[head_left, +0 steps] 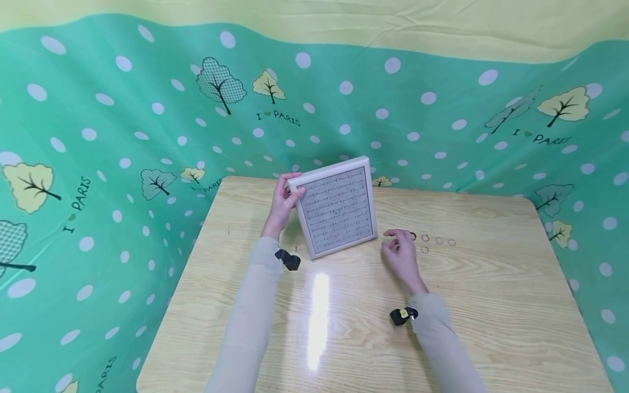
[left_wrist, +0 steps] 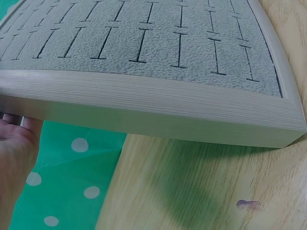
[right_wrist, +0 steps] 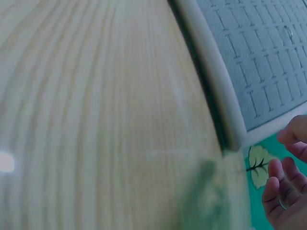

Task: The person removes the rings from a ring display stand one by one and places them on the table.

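Observation:
A ring display tray (head_left: 339, 210) with a pale frame and grey slotted padding stands tilted up on the table. My left hand (head_left: 282, 206) grips its upper left corner, thumb on the front of the frame; part of that hand (left_wrist: 19, 143) shows in the left wrist view. One ring (head_left: 337, 210) sits in a slot near the tray's middle. To the right of the tray, my right hand (head_left: 402, 256) hovers with fingers loosely bent and a gap between thumb and fingertips. Beside it lies a dark ring (head_left: 413, 236), partly hidden by the hand.
More rings lie right of the right hand: one ring (head_left: 425, 238), another paler ring (head_left: 439, 240), an outermost ring (head_left: 452, 242) and a nearer ring (head_left: 425, 250). The wooden table (head_left: 491, 305) meets a green dotted cloth (head_left: 422, 125) at the back and sides.

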`<act>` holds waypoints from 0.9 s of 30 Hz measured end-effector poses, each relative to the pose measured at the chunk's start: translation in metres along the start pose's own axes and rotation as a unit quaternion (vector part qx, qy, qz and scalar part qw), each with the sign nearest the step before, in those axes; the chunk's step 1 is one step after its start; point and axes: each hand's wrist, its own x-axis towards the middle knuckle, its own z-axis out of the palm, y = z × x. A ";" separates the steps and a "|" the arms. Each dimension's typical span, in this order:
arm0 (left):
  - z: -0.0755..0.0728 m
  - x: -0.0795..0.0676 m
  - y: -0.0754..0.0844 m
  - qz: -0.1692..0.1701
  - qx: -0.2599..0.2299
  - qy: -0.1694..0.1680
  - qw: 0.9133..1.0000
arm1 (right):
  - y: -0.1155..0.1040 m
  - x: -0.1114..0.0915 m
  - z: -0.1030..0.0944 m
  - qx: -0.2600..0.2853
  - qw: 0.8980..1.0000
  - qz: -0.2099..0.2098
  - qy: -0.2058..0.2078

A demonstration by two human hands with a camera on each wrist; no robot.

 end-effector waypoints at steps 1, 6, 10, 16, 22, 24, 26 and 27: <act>0.000 0.000 0.000 0.001 -0.001 0.000 1.000 | -0.003 0.002 0.002 0.001 1.000 -0.004 0.000; 0.001 0.001 0.000 0.001 -0.002 -0.001 1.000 | -0.018 0.010 0.010 0.018 0.999 -0.038 0.001; 0.000 0.001 -0.001 -0.001 0.006 -0.003 1.000 | -0.031 0.016 0.016 0.041 0.997 -0.066 0.000; -0.007 0.003 -0.012 -0.009 0.017 0.009 1.000 | -0.043 0.023 0.028 0.048 0.993 -0.098 -0.038; -0.007 0.004 -0.013 -0.015 0.012 0.008 1.000 | -0.053 0.028 0.035 0.032 0.991 -0.110 -0.069; -0.004 0.002 -0.006 -0.012 0.015 0.005 1.000 | -0.056 0.031 0.037 0.036 0.990 -0.114 -0.070; -0.001 0.000 0.000 -0.009 0.017 0.002 1.000 | -0.060 0.035 0.039 0.041 0.989 -0.122 -0.070; 0.000 -0.001 0.002 -0.007 0.017 0.001 1.000 | -0.062 0.037 0.040 0.044 0.988 -0.128 -0.070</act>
